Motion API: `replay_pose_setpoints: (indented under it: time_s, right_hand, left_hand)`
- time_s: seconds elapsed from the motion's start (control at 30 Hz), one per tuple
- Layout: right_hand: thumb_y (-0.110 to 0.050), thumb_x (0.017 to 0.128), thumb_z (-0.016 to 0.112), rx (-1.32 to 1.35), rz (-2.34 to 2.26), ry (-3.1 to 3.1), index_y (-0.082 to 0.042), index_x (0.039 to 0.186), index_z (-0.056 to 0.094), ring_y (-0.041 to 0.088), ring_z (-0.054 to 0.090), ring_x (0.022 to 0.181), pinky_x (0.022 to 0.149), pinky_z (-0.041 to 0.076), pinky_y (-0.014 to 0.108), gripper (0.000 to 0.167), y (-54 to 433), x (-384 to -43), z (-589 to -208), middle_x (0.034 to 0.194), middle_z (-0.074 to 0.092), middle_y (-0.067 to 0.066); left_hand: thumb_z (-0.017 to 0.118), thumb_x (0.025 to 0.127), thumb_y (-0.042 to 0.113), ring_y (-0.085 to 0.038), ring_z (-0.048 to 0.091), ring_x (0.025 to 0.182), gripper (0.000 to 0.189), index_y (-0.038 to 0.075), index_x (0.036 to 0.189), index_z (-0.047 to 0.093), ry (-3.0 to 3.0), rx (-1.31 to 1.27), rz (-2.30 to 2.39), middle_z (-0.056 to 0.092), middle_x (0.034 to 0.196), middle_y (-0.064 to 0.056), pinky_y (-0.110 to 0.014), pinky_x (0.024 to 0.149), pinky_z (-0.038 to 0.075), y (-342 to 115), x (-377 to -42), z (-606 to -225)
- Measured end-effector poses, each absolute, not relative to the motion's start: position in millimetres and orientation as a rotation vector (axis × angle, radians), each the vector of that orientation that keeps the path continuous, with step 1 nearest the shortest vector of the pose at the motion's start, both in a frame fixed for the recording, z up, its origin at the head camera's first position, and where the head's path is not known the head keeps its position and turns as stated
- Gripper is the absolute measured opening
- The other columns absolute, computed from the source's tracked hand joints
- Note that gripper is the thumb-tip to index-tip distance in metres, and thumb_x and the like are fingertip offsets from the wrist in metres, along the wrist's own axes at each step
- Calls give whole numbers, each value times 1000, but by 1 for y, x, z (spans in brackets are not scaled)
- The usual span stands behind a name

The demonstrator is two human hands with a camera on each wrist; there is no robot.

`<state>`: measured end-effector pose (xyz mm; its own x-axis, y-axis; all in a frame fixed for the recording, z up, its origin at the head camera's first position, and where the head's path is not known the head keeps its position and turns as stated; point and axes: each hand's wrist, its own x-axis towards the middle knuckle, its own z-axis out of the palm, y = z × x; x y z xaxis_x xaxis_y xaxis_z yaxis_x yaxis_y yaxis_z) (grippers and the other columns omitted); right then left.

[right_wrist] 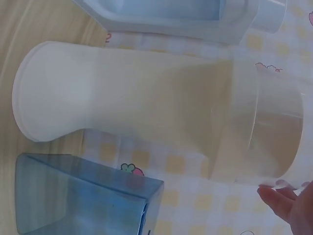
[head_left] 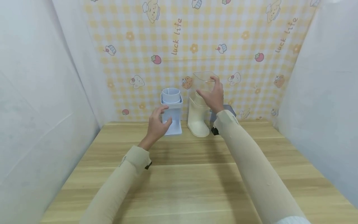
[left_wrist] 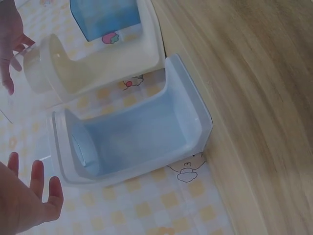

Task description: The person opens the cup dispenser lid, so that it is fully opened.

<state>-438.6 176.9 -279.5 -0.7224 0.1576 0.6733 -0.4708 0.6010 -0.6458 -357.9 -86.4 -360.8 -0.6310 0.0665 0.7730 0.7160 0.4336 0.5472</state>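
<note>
My right hand [head_left: 214,97] grips a clear, see-through container [head_left: 199,80], its thumb and fingers on the sides. The container sits at the top of a cream boot-shaped stand [head_left: 195,119], around the stand's ring; whether it is fully seated I cannot tell. In the right wrist view, the fingertips [right_wrist: 276,198] are beside the cream stand's ring [right_wrist: 279,129]. My left hand [head_left: 158,125], fingers spread and holding nothing, is just in front of a pale blue stand [head_left: 174,119] with a round collar [head_left: 171,95] on top.
A translucent dark blue container [right_wrist: 88,196] stands right of the cream stand, partly behind my right wrist in the head view. Behind everything hangs a yellow checked cloth [head_left: 134,68]. White sheets [head_left: 36,93] enclose the wooden table [head_left: 179,186] on both sides.
</note>
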Motion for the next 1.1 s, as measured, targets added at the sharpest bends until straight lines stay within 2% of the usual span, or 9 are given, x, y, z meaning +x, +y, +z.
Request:
replay_pose_setpoints:
  time_s: [0.1,0.27,0.5,0.73,0.9,1.1]
  right_hand:
    - [-33,76,86,289,1089,-2093,-14,142,43,35,50,120,97,45,48,81,180,-439,-281,137,52,13]
    - [-34,75,87,353,1149,-2102,-12,144,42,29,45,131,102,45,42,84,187,-431,-278,142,49,12]
    - [-37,75,86,396,1232,-2157,-17,148,37,28,46,131,103,45,44,90,194,-417,-277,147,44,10]
    - [-40,74,87,457,1314,-2198,-27,149,35,43,53,121,93,50,56,92,202,-403,-278,149,40,17]
    - [-34,77,86,528,1320,-2183,-26,149,35,41,56,118,88,53,53,89,206,-393,-279,148,42,12]
    - [-24,76,87,588,1385,-2141,-22,145,40,34,60,113,83,56,44,84,208,-381,-280,143,47,7]
  left_hand:
    - [71,82,8,-36,59,109,48,0,128,59,-2085,-666,-1220,61,126,-16,-48,91,50,-87,-354,-360]
    - [72,82,8,-38,58,111,54,-1,132,53,-2185,-701,-1254,58,132,-18,-49,94,49,-87,-351,-358]
    - [74,83,10,-39,58,112,57,1,135,52,-2261,-677,-1301,57,134,-18,-50,96,48,-87,-346,-362]
    - [75,85,13,-39,57,114,64,1,140,46,-2320,-696,-1346,54,137,-18,-51,95,49,-86,-338,-365]
    - [74,86,14,-39,57,116,70,5,145,38,-2323,-700,-1413,53,138,-17,-51,94,50,-85,-332,-366]
    - [75,87,15,-40,56,117,74,6,148,33,-2340,-722,-1456,52,139,-18,-52,94,50,-82,-324,-368]
